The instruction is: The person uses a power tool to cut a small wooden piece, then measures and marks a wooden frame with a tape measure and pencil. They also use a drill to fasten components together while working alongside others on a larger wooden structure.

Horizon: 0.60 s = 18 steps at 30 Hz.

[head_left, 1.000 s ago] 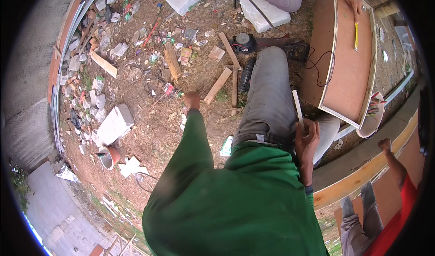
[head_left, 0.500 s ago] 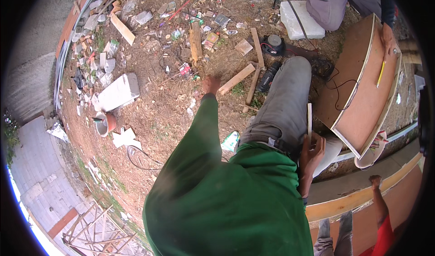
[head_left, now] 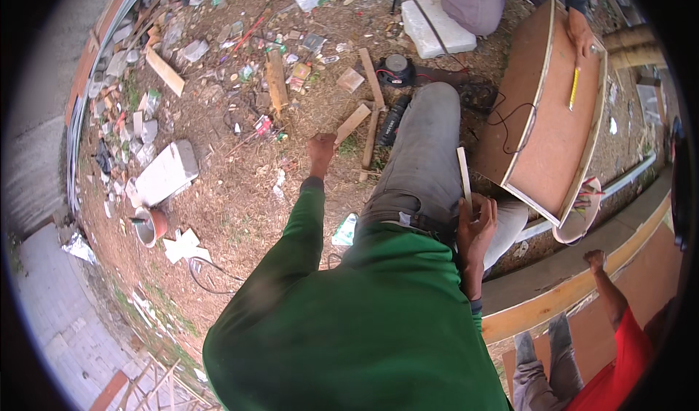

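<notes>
The right hand (head_left: 478, 226) grips a thin stick (head_left: 464, 171); hold it steady. Can't tell if the left hand (head_left: 321, 149) is closed.

Left hand (head_left: 322, 149): you now have it in front of the short board's end.
Short board (head_left: 353, 123): you hide its near tip, which showed before.

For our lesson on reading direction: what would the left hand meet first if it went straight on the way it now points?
The left hand would probably meet the short wooden board, just ahead to its right; depth is unclear, so it might pass above.
</notes>
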Available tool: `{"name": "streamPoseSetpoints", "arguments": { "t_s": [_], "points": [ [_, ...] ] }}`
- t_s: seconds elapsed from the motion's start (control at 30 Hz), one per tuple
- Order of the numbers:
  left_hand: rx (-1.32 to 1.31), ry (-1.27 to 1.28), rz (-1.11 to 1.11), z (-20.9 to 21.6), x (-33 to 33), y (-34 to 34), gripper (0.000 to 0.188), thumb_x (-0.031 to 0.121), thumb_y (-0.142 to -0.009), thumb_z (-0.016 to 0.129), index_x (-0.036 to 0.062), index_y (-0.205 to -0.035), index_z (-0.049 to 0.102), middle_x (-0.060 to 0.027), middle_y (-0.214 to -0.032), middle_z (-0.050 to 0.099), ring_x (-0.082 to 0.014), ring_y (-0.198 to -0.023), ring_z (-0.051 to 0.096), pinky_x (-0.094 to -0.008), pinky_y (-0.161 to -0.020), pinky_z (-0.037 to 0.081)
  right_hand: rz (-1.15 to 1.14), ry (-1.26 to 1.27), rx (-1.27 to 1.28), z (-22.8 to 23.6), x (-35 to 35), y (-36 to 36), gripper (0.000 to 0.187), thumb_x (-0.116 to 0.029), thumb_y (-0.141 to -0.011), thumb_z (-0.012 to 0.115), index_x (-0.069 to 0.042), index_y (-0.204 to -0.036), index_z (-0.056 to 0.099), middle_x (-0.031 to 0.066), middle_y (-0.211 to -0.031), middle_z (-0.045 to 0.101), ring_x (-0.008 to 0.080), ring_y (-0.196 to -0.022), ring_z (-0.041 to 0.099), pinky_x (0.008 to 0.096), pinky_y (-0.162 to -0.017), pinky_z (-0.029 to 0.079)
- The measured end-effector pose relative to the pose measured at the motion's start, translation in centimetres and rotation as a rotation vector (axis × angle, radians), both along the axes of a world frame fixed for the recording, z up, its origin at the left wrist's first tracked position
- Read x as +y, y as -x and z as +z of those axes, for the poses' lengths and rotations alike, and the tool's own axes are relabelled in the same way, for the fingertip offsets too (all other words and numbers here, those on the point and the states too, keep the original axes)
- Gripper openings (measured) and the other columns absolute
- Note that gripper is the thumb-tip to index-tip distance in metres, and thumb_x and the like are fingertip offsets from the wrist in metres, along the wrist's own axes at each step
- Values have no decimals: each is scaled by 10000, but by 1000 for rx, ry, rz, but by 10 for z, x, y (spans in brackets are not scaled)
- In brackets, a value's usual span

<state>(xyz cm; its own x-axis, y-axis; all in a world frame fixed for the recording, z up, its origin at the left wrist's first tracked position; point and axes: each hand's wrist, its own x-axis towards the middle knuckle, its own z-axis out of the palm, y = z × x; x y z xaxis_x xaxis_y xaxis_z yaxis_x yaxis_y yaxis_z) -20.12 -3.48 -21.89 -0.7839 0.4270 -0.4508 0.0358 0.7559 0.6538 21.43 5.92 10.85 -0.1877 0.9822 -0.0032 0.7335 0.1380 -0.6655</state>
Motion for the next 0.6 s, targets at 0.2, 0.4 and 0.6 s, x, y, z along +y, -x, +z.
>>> {"name": "streamPoseSetpoints", "arguments": {
  "t_s": [0.2,0.4,0.6],
  "points": [
    [-309,-101,-33,7,15,14,243,185,-928,830,-37,-1021,803,-106,-798,781,-148,-704,760,-282,-600,578,-105,-4,127,-1,-5,-12,241,-75,-917,818,-41,-1126,704,148,-983,657,356,-869,655,468,-767,546],
    [-447,-414,-558,162,93,-90,562,327,-1073,712,-96,-1436,634,-248,-1339,710,-336,-1201,728,-429,-1046,579,-197,-50,202,10,-11,-18,285,-145,-920,811,-51,-1148,669,152,-1048,626,401,-998,673,498,-838,577],
    [-852,-516,-905,310,129,-247,398,223,-1152,610,-77,-1413,595,-180,-1243,726,-275,-1149,747,-397,-1019,607,-185,-199,299,20,-19,-21,342,-203,-916,830,-57,-1166,650,144,-1072,629,385,-1034,673,497,-852,579]
  ]
}}
